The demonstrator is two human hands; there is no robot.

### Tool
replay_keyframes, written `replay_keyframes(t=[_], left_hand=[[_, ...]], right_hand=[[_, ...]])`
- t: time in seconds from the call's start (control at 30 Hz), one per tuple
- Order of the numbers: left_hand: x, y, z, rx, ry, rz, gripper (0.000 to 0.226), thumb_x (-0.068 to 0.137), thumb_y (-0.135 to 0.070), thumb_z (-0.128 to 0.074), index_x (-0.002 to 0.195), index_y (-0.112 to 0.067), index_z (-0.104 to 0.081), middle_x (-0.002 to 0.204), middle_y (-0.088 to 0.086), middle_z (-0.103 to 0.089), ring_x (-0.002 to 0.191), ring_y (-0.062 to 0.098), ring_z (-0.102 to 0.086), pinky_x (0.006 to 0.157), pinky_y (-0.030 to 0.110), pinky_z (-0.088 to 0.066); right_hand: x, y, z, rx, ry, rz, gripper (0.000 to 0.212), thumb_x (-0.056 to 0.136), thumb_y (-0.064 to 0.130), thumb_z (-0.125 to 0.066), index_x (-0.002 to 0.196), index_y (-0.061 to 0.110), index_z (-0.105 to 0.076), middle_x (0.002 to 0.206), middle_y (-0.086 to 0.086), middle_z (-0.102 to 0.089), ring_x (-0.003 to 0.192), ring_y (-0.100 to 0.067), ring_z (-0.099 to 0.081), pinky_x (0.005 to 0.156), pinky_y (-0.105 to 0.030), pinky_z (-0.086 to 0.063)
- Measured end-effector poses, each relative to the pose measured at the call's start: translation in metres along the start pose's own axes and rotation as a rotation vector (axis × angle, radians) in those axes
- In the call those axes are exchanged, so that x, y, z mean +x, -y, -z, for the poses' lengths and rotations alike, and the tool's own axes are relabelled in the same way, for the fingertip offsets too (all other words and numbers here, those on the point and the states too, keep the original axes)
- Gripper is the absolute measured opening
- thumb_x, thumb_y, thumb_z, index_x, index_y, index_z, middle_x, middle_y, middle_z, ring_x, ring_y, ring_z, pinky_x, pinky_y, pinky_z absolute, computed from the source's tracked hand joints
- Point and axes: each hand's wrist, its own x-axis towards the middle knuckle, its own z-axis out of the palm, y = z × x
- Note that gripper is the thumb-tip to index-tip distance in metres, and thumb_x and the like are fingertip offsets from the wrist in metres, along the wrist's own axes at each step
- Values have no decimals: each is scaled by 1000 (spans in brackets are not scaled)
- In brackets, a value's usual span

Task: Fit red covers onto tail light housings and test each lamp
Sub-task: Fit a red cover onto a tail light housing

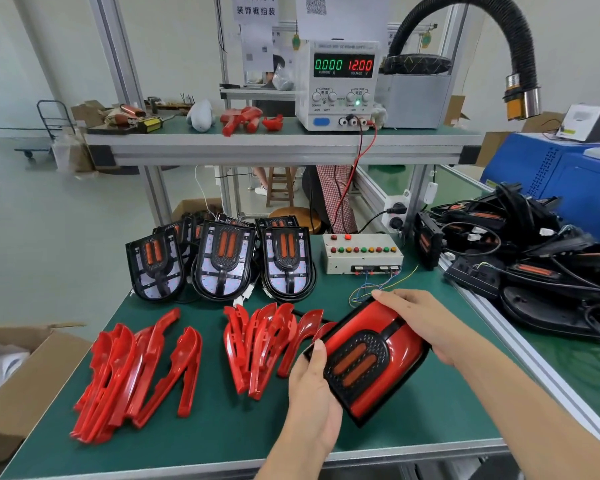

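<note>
Holding one tail light housing (366,363) with its red cover (378,318) fitted, both hands sit at lower center-right of the frame, just above the green mat (201,434). Left hand (314,393) cups the housing's lower left edge, thumb laid over the rim, fingers wrapped underneath. Right hand (420,322) grasps the upper right side, fingers curled over the top edge, forearm running off the lower right corner. Housing is tilted, rounded end toward the upper right.

Bare mat shows below and left of the hands down to the bench's front edge; bench's right rail runs close beside the right forearm. Left of the hands lie two heaps of loose red covers (136,372) and (264,344). Behind those stand uncovered housings (222,261) in a row at mid frame. A button test box (361,252) sits center right with thin wires trailing toward the right hand. A tangle of black housings and cables (534,258) fills the right edge. Cardboard box (21,382) at lower left.

Upper shelf carries a power supply (340,84) reading 0.000 and 12.00, red parts beside it. Black extraction hose (492,26) arcs across the upper right.
</note>
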Motion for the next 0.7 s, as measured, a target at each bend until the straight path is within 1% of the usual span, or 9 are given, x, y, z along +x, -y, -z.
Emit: replay_keyframes(t=[0.1,0.2,0.3,0.4,0.47,0.57,0.7], left_hand=[[0,0,0,31,-16,18,28,107,-18,-49,124,0,-61,113,27,-73,102,45,-72,80,57,-61],[2,0,4,68,-67,40,25,105,-16,-53,121,1,-63,108,27,-74,96,44,-74,76,57,-62],[6,3,6,80,-121,39,21,103,-16,-57,117,-1,-64,102,24,-76,86,40,-76,67,51,-62],[8,6,9,71,-139,34,20,102,-16,-59,117,-3,-63,98,23,-76,80,39,-77,61,47,-61],[8,8,9,74,-139,34,18,102,-16,-59,116,-5,-63,97,23,-77,80,39,-77,60,47,-61],[8,10,8,61,-113,16,19,103,-14,-57,118,-5,-64,101,25,-76,83,41,-76,63,50,-61],[10,14,9,75,-129,11,18,103,-12,-56,118,-6,-64,104,26,-75,90,45,-75,69,55,-62]], right_hand=[[0,-1,2,-85,4,14,26,86,49,-75,82,23,-77,79,-2,-77,68,-17,-73,68,-32,-60],[-2,1,1,-112,49,27,16,85,45,-76,87,30,-79,85,1,-78,75,-18,-76,66,-28,-60],[0,2,-2,-128,66,17,8,87,38,-76,89,31,-80,88,3,-79,78,-16,-76,67,-24,-60],[1,2,-3,-160,84,-23,6,87,33,-76,89,29,-80,89,5,-78,79,-12,-75,65,-22,-58],[0,0,-4,-159,95,-38,6,86,30,-77,90,28,-80,90,3,-78,81,-14,-75,67,-23,-59],[0,-3,-5,-119,91,-34,6,86,20,-77,91,21,-81,87,0,-78,75,-13,-71,75,-28,-60],[1,-7,-4,-73,101,-40,9,87,13,-76,94,17,-80,86,1,-75,73,-11,-69,74,-26,-59]])
